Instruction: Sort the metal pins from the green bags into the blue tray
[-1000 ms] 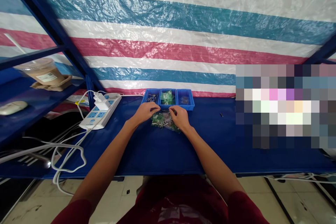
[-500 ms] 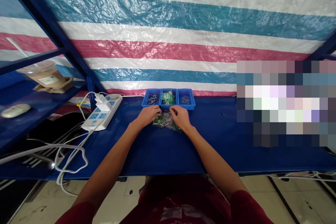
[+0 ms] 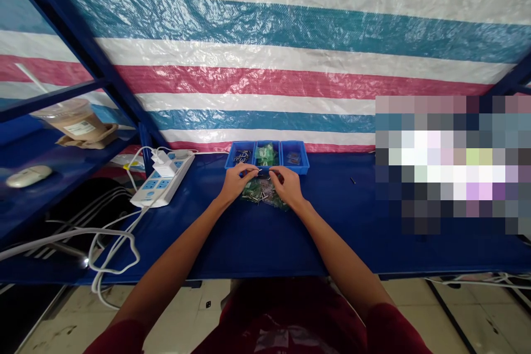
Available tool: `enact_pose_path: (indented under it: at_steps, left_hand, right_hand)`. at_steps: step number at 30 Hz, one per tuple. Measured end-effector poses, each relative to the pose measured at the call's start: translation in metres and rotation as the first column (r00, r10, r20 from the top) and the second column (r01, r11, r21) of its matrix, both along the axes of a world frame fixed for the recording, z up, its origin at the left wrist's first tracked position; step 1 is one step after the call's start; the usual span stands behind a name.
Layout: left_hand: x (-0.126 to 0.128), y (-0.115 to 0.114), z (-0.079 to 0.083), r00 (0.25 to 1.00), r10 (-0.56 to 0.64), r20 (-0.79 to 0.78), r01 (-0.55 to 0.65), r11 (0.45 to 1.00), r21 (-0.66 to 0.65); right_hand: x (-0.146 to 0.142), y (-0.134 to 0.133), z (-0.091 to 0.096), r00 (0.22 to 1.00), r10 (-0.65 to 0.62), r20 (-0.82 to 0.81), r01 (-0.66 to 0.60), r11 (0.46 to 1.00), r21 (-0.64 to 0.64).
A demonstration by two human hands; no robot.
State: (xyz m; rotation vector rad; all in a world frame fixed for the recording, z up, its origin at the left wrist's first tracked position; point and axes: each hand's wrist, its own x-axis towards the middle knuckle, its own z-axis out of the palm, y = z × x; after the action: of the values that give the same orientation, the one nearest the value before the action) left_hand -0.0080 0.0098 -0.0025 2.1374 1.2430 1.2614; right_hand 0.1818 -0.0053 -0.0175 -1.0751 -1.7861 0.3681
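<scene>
1. As far as we can judge, the step in hand is fine fingertip handling of one small bright piece [image 3: 260,171], up off the table [image 3: 352,227], between us and the far edge's middle.
2. Our left hand [image 3: 234,185] appears pinched on that piece, thumb against finger. Our right hand [image 3: 289,185] faces it, fingers bent close together; whether they grip anything we cannot tell.
3. We judge that the next move calls for a light, steady pinch, with both fingertips clear of the loose parts.
4. Just on our side of the hands lies a pile of metal and green parts [image 3: 262,194]; beyond, near the table's far edge, stand three blue bins [image 3: 295,170].
5. Toward the table's right end lies a lone dark piece [image 3: 352,180].
6. Compared with half a second ago, our left fingertips are higher, off the pile's left edge; our right hand is nearly unchanged.
</scene>
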Motion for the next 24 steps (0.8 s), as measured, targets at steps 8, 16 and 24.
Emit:
enact_pose_path:
  at_steps: [8,16,24]
  left_hand:
    - [-0.001,-0.002,0.0,0.995,-0.046,-0.086,0.055,0.993,0.105]
    - [0.002,-0.005,-0.002,0.993,-0.042,-0.109,0.049,0.997,0.062]
    - [0.008,-0.012,0.005,0.997,-0.071,0.035,0.072,0.997,-0.021]
  right_hand:
    - [-0.001,-0.001,-0.001,0.998,0.063,0.013,-0.063,0.998,0.011]
    - [-0.003,-0.003,0.0,0.986,0.164,0.043,-0.165,0.986,0.037]
    - [-0.004,-0.003,0.0,0.984,0.173,0.029,-0.173,0.985,0.0]
